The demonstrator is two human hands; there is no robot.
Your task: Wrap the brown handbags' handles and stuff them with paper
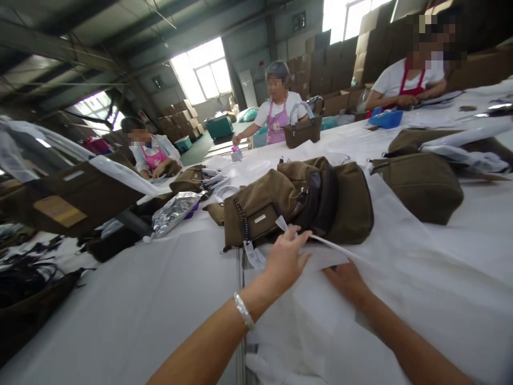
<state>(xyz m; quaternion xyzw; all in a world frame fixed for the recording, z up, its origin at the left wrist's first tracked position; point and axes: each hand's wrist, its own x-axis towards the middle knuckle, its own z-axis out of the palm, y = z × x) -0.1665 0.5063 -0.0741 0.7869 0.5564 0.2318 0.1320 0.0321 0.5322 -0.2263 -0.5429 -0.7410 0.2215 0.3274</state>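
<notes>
A broad, white-covered tabletop (172,289) stretched beneath dark metal roof beams (64,40), with bright windows (208,77) and stacked brown cardboard boxes (182,120) beyond. Three co-workers (276,120) in pink or red aprons were around it. Just ahead of the person's hands lay a soft olive-brown fabric bag (260,198) with dark trim. The left hand (286,261), fingers partly extended, and half-curled right hand (348,280) were at a thin translucent white sheet (324,258); whether either gripped it, I could not tell.

left: passage over white tabletop (160,289) | ahead: large olive bag (276,192) blocks | ahead-right: second bag (419,187)
</notes>
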